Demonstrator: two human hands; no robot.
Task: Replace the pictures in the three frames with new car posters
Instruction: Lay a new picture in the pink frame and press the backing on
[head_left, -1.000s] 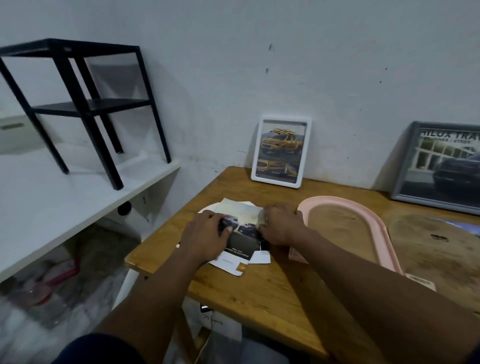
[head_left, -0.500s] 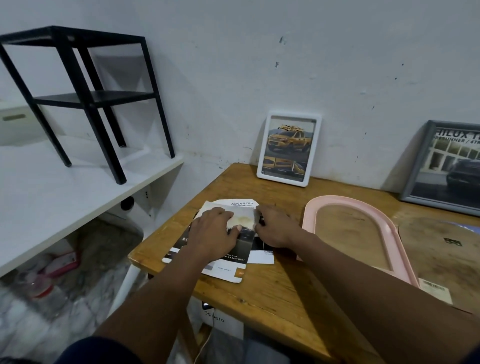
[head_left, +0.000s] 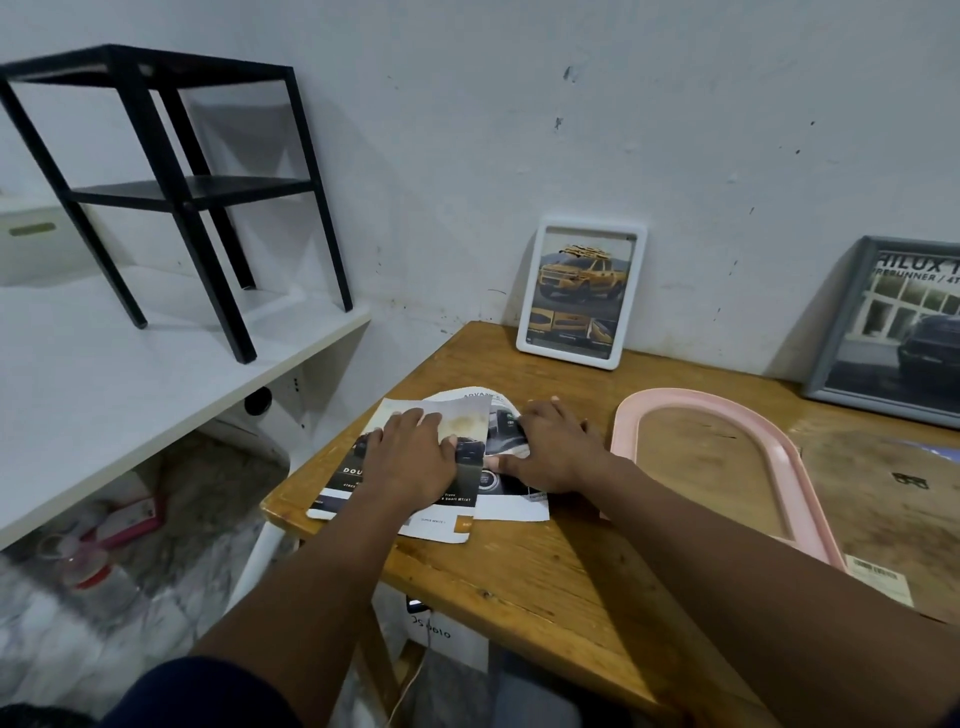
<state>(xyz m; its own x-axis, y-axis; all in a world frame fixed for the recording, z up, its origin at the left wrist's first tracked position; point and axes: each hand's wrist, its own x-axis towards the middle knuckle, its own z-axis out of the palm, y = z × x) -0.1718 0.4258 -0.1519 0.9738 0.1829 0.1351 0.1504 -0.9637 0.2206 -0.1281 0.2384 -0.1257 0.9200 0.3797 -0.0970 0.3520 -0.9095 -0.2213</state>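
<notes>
The car poster (head_left: 461, 425) lies flat at the tabletop's (head_left: 519, 571) near-left corner, its long axis running from the person toward the wall. The left hand (head_left: 410, 457) lies flat-fingered across its middle, its grip holding nothing. The right hand (head_left: 556, 452) likewise presses the arch-cut poster (head_left: 506, 434) beside it.

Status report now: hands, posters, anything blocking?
Left hand flat on rectangular poster. Right hand flat on arch-cut poster. Pink arch frame empty, beside right hand. Nothing blocking.

On the wooden table (head_left: 545, 571) – car posters (head_left: 464, 427), pink arched frame (head_left: 691, 399), backing board (head_left: 883, 519), white frame (head_left: 566, 358), grey frame (head_left: 835, 322)
</notes>
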